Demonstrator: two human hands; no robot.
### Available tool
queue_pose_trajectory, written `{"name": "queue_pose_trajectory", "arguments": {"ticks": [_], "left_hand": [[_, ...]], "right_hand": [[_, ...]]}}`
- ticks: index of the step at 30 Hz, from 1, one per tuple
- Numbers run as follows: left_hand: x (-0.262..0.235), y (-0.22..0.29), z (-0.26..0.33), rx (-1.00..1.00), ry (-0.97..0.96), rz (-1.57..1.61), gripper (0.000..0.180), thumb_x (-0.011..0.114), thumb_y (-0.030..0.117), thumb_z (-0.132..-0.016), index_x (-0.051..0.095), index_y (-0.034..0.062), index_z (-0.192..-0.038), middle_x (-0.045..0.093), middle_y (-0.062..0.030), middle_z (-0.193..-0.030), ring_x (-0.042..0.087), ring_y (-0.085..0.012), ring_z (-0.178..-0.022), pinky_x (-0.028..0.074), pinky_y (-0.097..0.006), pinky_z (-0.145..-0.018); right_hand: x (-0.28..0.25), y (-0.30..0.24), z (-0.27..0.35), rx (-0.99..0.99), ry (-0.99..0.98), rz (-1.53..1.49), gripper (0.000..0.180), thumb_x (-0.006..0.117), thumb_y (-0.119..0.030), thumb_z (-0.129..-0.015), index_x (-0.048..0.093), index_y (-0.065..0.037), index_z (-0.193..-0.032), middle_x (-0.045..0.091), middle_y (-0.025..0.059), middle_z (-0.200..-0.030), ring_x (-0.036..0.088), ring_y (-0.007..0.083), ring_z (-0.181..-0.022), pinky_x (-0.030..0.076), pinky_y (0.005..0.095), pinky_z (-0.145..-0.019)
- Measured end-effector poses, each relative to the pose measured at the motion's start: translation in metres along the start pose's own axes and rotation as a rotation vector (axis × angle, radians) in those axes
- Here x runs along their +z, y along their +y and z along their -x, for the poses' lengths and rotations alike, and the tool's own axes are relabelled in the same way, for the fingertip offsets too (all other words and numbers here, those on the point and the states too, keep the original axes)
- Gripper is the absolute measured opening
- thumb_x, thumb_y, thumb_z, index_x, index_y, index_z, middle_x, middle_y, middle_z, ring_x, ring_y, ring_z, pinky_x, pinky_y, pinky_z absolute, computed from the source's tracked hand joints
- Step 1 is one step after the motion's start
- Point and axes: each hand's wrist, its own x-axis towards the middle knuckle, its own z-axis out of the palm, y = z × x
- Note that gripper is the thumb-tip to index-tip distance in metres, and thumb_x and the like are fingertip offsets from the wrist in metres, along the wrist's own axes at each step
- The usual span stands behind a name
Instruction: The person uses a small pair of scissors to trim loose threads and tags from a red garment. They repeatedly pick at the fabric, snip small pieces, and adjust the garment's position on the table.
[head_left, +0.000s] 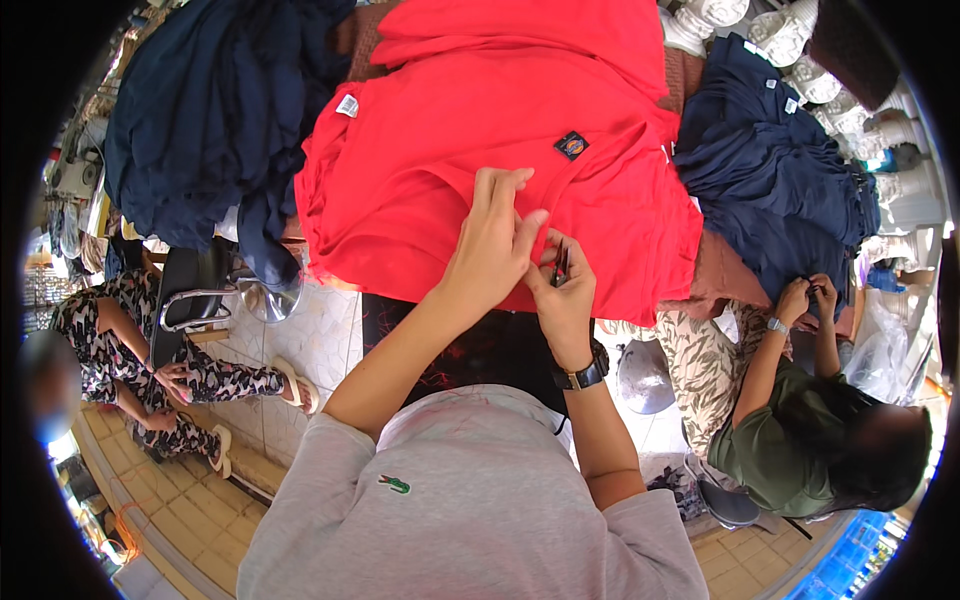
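Observation:
A pile of red garments (470, 130) lies on the table in front of me, with a small dark patch label (571, 145) on the top one. My left hand (492, 245) rests flat on the lower edge of the red cloth, fingers pressing it down. Right beside it, my right hand (565, 290) grips a small dark thread snipper (560, 265) at the cloth's hem. A black watch (582, 375) sits on my right wrist.
Dark navy garments are heaped at the back left (210, 110) and at the right (775, 175). A person in a green shirt (790, 440) sits at the right, hands on navy cloth. Another person in patterned clothes (130, 350) sits at the left. White thread cones (790, 35) stand behind.

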Motion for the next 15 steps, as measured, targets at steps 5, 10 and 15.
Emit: {"name": "queue_pose_trajectory", "arguments": {"ticks": [5, 10, 15], "left_hand": [[-0.004, -0.008, -0.02, 0.04, -0.193, -0.146, 0.026, 0.064, 0.003, -0.093, 0.065, 0.0057, -0.119, 0.054, -0.0136, -0.113, 0.065, -0.0294, -0.083, 0.052, -0.041, -0.073], [0.011, -0.034, -0.028, 0.046, -0.298, -0.39, 0.014, 0.064, 0.005, -0.092, 0.065, 0.0061, -0.106, 0.058, -0.0105, -0.102, 0.064, -0.0278, -0.081, 0.051, -0.038, -0.071], [0.005, -0.031, -0.024, -0.115, -0.236, 0.015, 0.004, 0.058, 0.003, -0.096, 0.055, 0.0035, -0.095, 0.057, -0.0069, -0.09, 0.06, -0.0191, -0.083, 0.049, -0.032, -0.077]], "right_hand": [[-0.002, -0.01, 0.008, 0.099, -0.026, 0.043, 0.046, 0.081, -0.012, -0.085, 0.06, 0.006, -0.122, 0.058, -0.001, -0.083, 0.043, 0.0034, -0.067, 0.035, 0.0201, -0.058], [-0.007, -0.006, 0.006, 0.114, -0.028, 0.035, 0.045, 0.08, -0.011, -0.086, 0.06, 0.006, -0.122, 0.062, 0.001, -0.085, 0.05, 0.0043, -0.069, 0.04, 0.0203, -0.063], [-0.016, -0.011, 0.006, 0.128, -0.03, -0.019, 0.041, 0.079, -0.01, -0.086, 0.063, 0.004, -0.121, 0.067, 0.0053, -0.095, 0.058, 0.0064, -0.08, 0.044, 0.0205, -0.069]]}}
